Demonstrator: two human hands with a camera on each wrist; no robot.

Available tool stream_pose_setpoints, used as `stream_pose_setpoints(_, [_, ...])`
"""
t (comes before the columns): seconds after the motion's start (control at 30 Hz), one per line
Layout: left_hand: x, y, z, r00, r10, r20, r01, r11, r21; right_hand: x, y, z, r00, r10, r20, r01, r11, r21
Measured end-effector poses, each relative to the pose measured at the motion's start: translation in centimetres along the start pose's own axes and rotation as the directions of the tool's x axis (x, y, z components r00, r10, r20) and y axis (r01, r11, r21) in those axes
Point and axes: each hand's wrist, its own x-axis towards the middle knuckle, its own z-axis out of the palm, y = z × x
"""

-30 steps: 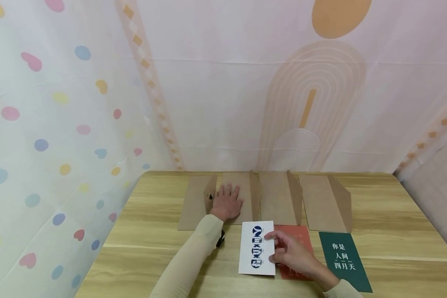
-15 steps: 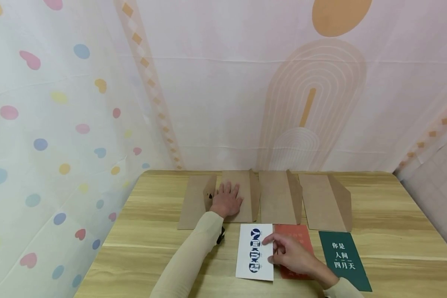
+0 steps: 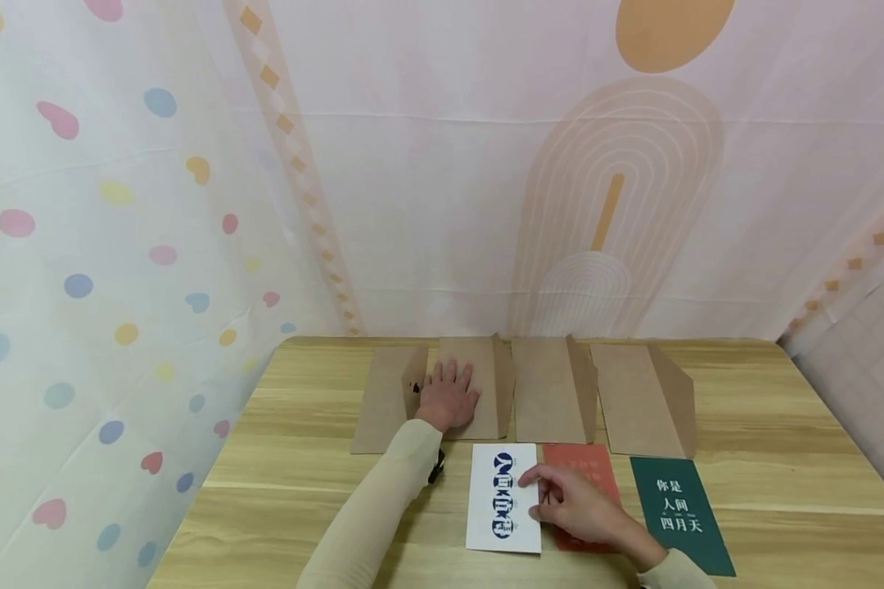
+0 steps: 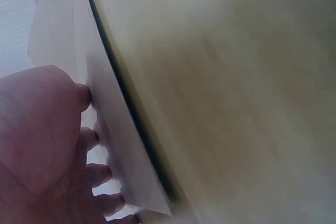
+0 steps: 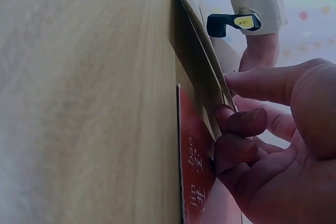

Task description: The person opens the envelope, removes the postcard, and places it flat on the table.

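Observation:
Fingers spread, my left hand (image 3: 448, 398) rests on the second brown paper envelope (image 3: 479, 372) from the left. The left wrist view shows the fingertips on that envelope (image 4: 123, 145). My right hand (image 3: 575, 501) pinches the right edge of a white card (image 3: 484, 495) with dark blue Chinese lettering. In the right wrist view the card (image 5: 197, 51) stands tilted off the tabletop, between thumb and fingers. Beneath the right hand lies a red card (image 3: 578, 460), partly hidden. A green card (image 3: 681, 507) with white lettering lies to the right of it.
Along the back of the wooden table (image 3: 265, 491) lie more brown envelopes: one at the far left (image 3: 383, 401), one right of the middle (image 3: 548, 393) and one at the right (image 3: 629, 401). Their flaps stand out on the right. A patterned cloth (image 3: 442, 204) hangs behind.
The right hand has brought the white card slightly left and nearer the front, uncovering a little more of the red card. The left hand stays on the envelope.

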Motion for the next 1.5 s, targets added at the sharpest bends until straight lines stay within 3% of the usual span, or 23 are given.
stream_pose_setpoints(0.63, [0.31, -0.25, 0.56, 1.000, 0.007, -0.006, -0.007, 1.000, 0.009, -0.05, 0.00, 0.22, 0.999, 0.011, -0.048, -0.009, 0.999, 0.043])
stream_pose_setpoints(1.03, [0.29, -0.40, 0.57, 1.000, 0.005, -0.015, -0.005, 1.000, 0.019, 0.09, -0.08, 0.12, 0.997, 0.041, -0.059, -0.033, 0.992, 0.122])
stream_pose_setpoints(1.5, [0.62, -0.44, 0.77, 1.000, 0.000, -0.019, 0.000, 1.000, 0.028, 0.40, -0.35, 0.31, 0.994, 0.053, -0.100, -0.048, 0.998, 0.048])
